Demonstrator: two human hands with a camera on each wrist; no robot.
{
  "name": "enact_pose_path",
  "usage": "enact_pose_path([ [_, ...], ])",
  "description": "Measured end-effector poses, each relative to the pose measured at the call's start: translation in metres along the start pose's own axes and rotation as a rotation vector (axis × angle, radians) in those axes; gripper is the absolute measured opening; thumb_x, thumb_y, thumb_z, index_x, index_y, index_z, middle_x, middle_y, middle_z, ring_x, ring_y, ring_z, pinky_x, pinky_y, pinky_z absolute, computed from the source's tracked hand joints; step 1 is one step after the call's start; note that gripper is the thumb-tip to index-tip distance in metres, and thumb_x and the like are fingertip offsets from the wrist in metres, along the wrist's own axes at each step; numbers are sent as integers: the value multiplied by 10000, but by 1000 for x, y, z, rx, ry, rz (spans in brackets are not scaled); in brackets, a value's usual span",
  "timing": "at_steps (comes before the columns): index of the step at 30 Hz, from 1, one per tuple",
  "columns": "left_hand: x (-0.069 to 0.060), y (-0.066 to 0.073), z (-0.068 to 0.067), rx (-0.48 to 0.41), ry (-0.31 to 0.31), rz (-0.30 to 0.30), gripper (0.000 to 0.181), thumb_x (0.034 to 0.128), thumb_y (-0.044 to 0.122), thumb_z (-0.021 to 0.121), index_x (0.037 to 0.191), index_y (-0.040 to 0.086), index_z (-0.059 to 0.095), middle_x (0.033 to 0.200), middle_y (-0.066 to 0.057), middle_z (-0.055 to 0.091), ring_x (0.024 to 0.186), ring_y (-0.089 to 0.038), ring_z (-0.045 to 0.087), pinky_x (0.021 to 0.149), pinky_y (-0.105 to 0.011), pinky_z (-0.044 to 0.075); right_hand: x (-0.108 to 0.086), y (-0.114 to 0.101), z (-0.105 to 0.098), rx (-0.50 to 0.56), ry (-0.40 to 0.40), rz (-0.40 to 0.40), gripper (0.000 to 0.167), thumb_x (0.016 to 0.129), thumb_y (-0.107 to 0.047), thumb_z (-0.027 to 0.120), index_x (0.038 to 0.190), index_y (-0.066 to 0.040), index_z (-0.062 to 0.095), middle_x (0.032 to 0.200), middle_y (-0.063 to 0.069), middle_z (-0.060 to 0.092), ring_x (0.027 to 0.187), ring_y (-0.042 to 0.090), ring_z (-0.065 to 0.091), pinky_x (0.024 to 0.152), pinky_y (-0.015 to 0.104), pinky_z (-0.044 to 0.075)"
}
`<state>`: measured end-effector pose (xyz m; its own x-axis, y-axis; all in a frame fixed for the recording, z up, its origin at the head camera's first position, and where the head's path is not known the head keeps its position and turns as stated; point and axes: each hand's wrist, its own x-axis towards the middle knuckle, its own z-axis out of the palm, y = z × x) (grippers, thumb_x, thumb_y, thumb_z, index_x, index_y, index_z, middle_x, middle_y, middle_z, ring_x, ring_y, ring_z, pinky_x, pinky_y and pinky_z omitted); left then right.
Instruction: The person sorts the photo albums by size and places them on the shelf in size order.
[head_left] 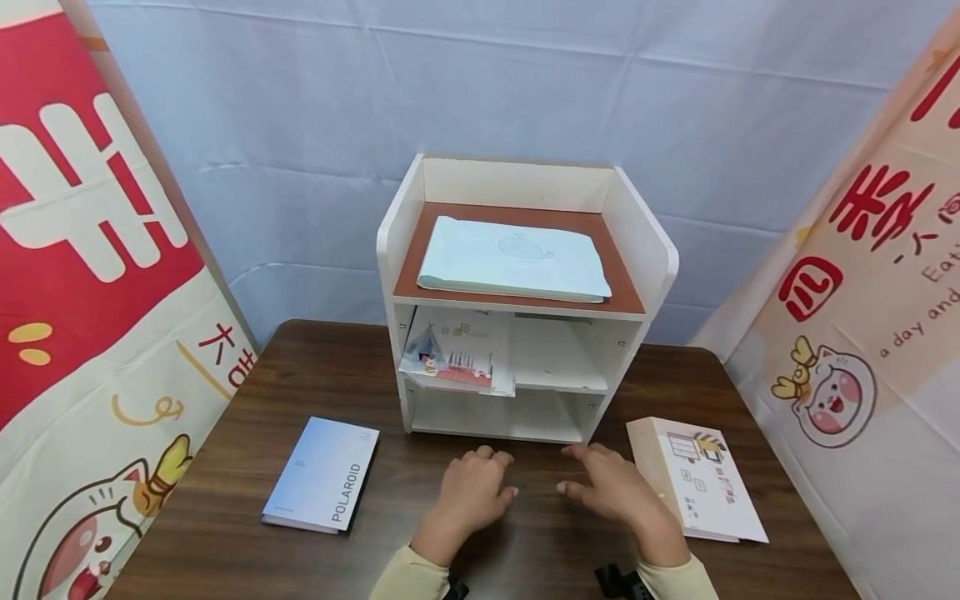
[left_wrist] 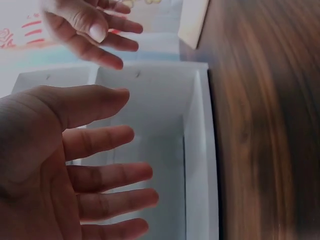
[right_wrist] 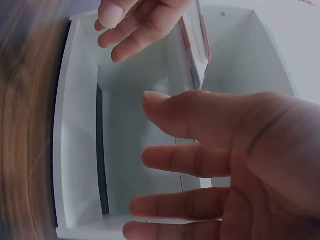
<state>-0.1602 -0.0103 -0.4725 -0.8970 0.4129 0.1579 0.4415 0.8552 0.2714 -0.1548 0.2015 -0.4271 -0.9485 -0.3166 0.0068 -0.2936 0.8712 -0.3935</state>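
Both hands hover in front of a small white shelf unit [head_left: 495, 435], palms facing each other, fingers spread and relaxed, holding nothing. The left hand [head_left: 472, 492] is before the lower left of the unit; in the left wrist view the left hand [left_wrist: 95, 160] shows separated fingers. The right hand [head_left: 615, 492] is before the lower right corner, and the right wrist view shows the right hand [right_wrist: 215, 155] with nothing in it. A pale blue book with a whale drawing [head_left: 517, 258] lies on the brown top. Papers and booklets [head_left: 457, 350] fill the left of the middle shelf, jutting over its edge.
A blue and white book marked POLAROID [head_left: 322, 475] lies on the wooden table [head_left: 210, 517] at the left. At the right, near the right forearm, lies a white and beige book [head_left: 705, 483]. Pale blue cloth [head_left: 300, 125] hangs behind, with printed banners on both sides.
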Motion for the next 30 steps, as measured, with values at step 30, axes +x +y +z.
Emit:
enact_pose_path([
  [30,32,47,46,-249,-147,42,354,822,328,703,1138,181,642,1044,41,609,920,-114,583,701,-255,479,-18,76,-4,111,-52,218,511,805,-326,714,1164,19,597,1109,259,589,972,443,559,750,550,452],
])
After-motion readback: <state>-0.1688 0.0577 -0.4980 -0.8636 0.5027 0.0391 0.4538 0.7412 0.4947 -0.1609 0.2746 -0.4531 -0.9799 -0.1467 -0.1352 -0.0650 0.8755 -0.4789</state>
